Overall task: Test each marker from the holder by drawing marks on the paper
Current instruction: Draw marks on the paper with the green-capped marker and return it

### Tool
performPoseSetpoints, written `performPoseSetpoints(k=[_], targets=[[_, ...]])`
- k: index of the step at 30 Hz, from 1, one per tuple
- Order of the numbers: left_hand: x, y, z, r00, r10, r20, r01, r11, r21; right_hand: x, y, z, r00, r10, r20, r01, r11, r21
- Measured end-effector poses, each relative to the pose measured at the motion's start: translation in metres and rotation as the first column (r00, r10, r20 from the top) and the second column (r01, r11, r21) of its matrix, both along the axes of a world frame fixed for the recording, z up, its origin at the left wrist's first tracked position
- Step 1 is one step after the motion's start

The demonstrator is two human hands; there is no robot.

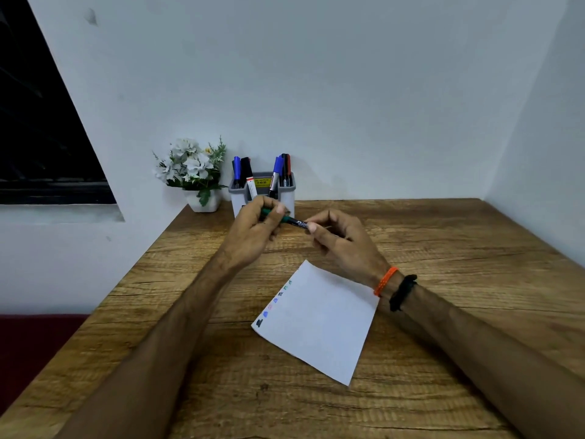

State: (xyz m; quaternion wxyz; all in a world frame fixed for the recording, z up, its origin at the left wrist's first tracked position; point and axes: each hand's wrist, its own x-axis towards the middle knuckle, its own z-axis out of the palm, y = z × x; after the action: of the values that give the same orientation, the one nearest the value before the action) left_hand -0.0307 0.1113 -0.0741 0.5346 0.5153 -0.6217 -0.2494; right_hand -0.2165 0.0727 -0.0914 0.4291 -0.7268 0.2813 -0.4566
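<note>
A green marker (292,220) with a black barrel is held level above the table, between both hands. My left hand (256,228) grips its green cap end. My right hand (340,240) pinches the barrel end with thumb and fingers. Below the hands lies a white sheet of paper (323,324) with a row of several small coloured marks along its left edge. The grey holder (286,193) stands at the back against the wall, just behind my left hand, with several blue, black and red markers upright in it.
A white pot of artificial white flowers (193,172) stands left of the holder. The wooden table (443,312) meets walls at the back and right; its left edge runs diagonally. A dark window is at the far left.
</note>
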Motion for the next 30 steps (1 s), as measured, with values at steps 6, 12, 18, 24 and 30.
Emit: performPoseSetpoints(k=[6,12,18,24,30], targets=[[-0.002,0.005,0.007,0.981,0.002,-0.193,0.001,1.000,0.017,-0.004,0.003,0.008,0.984,-0.131,-0.119,0.108,0.978,-0.181],[-0.012,0.006,0.009,0.980,0.059,-0.188,-0.068,0.997,-0.042,-0.002,0.009,0.024,0.957,-0.099,-0.274,-0.026,0.908,-0.418],[-0.013,0.006,0.009,0.981,0.046,-0.189,-0.060,0.996,-0.070,0.003,0.004,0.033,0.955,-0.092,-0.281,-0.057,0.876,-0.479],[-0.001,0.006,0.011,0.983,0.020,-0.180,-0.020,1.000,0.000,0.010,-0.008,0.040,0.956,-0.091,-0.278,-0.044,0.894,-0.445],[0.036,0.000,-0.010,0.913,0.267,0.308,-0.323,0.935,0.145,0.034,-0.032,0.051,0.961,-0.096,-0.261,-0.014,0.921,-0.389]])
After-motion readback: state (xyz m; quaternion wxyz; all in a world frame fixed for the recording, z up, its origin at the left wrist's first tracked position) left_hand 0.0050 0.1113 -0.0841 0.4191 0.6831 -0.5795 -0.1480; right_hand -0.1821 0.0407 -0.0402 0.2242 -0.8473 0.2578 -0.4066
